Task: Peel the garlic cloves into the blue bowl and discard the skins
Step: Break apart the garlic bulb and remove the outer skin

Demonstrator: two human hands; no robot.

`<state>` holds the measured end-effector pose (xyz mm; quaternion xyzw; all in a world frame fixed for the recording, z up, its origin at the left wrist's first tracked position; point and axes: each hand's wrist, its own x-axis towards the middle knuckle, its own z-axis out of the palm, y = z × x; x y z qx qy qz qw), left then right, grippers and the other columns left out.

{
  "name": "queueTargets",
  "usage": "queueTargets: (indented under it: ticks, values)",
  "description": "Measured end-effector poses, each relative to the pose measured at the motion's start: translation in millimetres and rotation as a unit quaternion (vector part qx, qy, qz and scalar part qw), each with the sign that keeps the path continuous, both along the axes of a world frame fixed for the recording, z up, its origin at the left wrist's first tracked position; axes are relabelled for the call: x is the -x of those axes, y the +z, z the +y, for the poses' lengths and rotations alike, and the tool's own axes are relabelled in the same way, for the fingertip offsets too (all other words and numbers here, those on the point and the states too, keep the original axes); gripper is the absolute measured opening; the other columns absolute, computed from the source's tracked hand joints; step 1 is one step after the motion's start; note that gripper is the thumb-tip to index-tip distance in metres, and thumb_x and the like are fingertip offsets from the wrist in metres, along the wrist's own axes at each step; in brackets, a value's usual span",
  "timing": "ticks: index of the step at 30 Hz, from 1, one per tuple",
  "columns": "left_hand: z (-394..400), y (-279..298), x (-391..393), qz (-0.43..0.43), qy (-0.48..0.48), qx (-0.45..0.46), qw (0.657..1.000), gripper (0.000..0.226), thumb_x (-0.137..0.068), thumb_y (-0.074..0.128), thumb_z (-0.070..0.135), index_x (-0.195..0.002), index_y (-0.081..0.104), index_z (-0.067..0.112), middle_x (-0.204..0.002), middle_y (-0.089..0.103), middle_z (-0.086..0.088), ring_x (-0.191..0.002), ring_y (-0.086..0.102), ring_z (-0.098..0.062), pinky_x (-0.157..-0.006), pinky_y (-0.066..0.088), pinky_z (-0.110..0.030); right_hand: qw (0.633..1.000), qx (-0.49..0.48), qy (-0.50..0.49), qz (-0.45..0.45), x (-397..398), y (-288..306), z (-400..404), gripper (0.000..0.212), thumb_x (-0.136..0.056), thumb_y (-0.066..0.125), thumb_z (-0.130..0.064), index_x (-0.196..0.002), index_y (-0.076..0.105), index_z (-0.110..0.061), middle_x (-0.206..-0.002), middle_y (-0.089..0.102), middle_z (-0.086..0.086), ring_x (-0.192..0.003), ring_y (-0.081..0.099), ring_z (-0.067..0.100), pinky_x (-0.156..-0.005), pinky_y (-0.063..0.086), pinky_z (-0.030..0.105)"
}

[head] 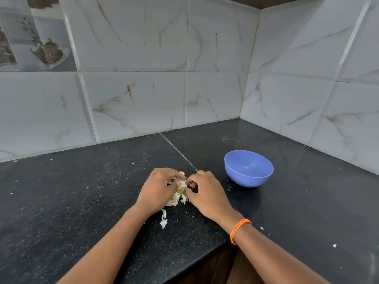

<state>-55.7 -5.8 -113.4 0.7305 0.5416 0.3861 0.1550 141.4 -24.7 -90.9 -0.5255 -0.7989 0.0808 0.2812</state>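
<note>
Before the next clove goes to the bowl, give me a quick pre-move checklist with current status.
1. Garlic gripped by both the left hand and the right hand: ok.
2. Blue bowl upright on the counter, to the right of the right hand: ok.
3. Bowl interior free of skins: ok, it looks empty.
4. Clove fully peeled: cannot tell, fingers cover it.
5. Loose skins cleared from the counter: not ok, pieces lie below the hands.

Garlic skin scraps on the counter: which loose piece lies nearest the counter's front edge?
The small white scrap at far right, beyond the wrist with the orange band. The curled skin by the left forearm lies farther back.
</note>
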Motion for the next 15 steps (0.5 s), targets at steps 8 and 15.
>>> queueTargets:
  ticks: [8, 15]
  values:
    - [-2.1, 0.1, 3.8, 0.024, 0.028, 0.017, 0.999, 0.030, -0.091, 0.081, 0.021, -0.115, 0.079, 0.040, -0.121, 0.073, 0.019, -0.131, 0.057, -0.008, -0.106, 0.051, -0.034, 0.993, 0.025, -0.030, 0.113, 14.2, -3.5, 16.9, 0.008, -0.093, 0.076, -0.030, -0.086, 0.074, -0.028, -0.087, 0.065, -0.014, -0.085, 0.062, 0.007, -0.075, 0.056, 0.037]
    - [-5.5, 8.4, 2.6, 0.014, 0.053, -0.025, 0.998, 0.032, -0.095, 0.072, 0.010, -0.108, 0.081, 0.038, -0.111, 0.073, 0.025, -0.124, 0.054, -0.003, -0.093, 0.039, -0.009, 0.998, 0.034, 0.004, 0.044, -2.1, 0.1, 21.0, 0.017, -0.106, 0.062, -0.026, -0.112, 0.077, -0.032, -0.104, 0.069, -0.015, -0.098, 0.060, 0.008, -0.088, 0.054, 0.039]
